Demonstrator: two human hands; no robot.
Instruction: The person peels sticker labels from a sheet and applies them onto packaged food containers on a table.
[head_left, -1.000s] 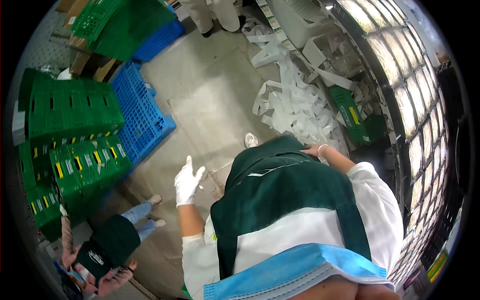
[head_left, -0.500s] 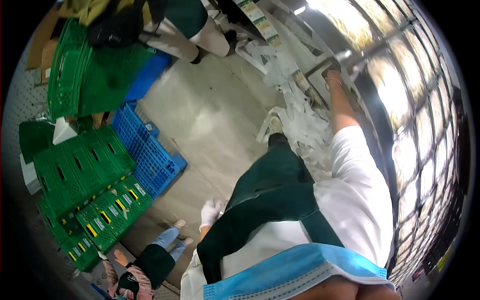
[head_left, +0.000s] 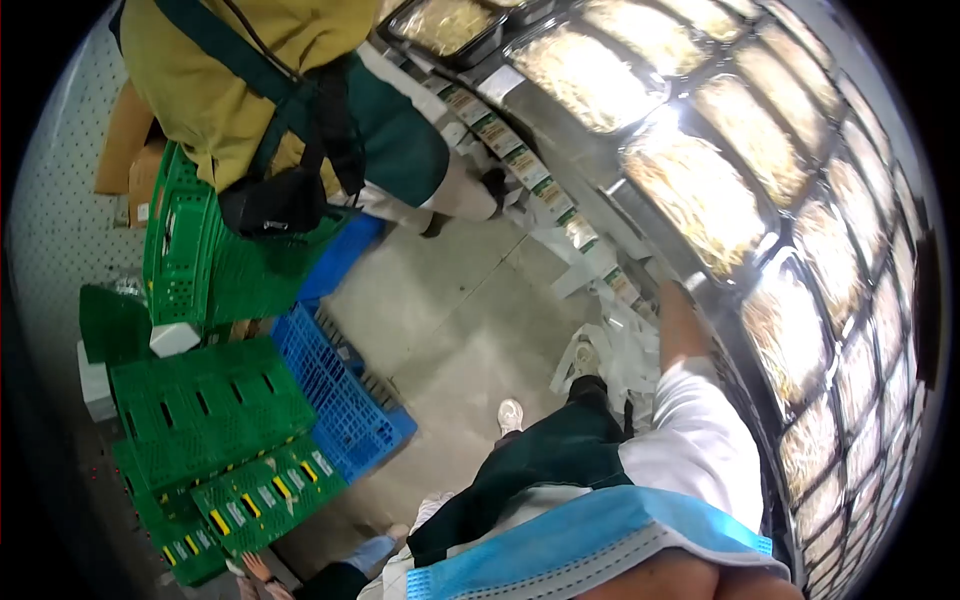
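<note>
My right forearm point(head_left: 683, 325) reaches up beside the metal edge below the trays. Its hand is hidden or too blurred at that edge, so I cannot make out what it holds. A strip of printed labels point(head_left: 527, 168) runs diagonally past it, and white backing paper point(head_left: 630, 345) lies tangled on the floor below. At the left side of my dark green apron point(head_left: 540, 455) shows a white patch, glove or sleeve; the fingers of my left hand cannot be made out. Clear-lidded black trays of pale, shredded-looking food point(head_left: 700, 190) fill the right side.
Green crates point(head_left: 205, 400) stand at the left beside a blue pallet point(head_left: 345, 400). A person in a yellow top and green apron point(head_left: 395, 130) stands at the upper left. Another person's hand point(head_left: 257, 567) is near the lower crates. Cardboard boxes point(head_left: 122, 140) are farther back.
The view has shifted towards the trays, which now fill more of it. My right arm has gone from my apron to the metal edge. My left hand has dropped lower, and the yellow-topped person shows more.
</note>
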